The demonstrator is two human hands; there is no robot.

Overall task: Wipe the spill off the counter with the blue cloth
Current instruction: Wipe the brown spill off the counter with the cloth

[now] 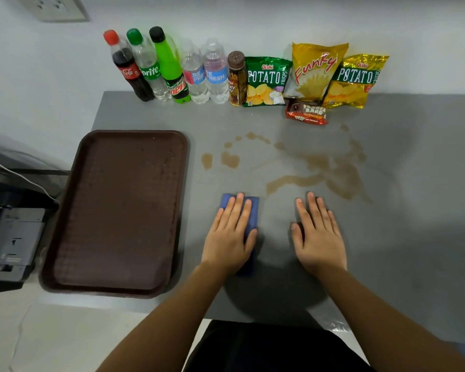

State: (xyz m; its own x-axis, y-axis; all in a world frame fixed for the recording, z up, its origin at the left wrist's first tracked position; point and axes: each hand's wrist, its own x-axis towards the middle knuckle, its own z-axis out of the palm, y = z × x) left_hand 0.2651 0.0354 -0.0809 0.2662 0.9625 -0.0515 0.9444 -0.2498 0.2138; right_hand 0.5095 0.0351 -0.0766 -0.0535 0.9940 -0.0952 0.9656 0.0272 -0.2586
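A folded blue cloth (253,210) lies on the grey counter (414,237), mostly covered by my left hand (230,234), which rests flat on it with fingers spread. My right hand (317,234) lies flat and open on the bare counter to the right of the cloth, holding nothing. A brown spill (333,170) spreads in puddles and streaks just beyond both hands, with separate drops (230,159) toward the left. The cloth's near end is hidden under my palm.
A brown tray (118,210) sits left of the cloth. Along the back wall stand several bottles (172,71), chip bags (314,71) and a chocolate bar pack (306,114). A dark machine (11,237) stands off the counter's left edge.
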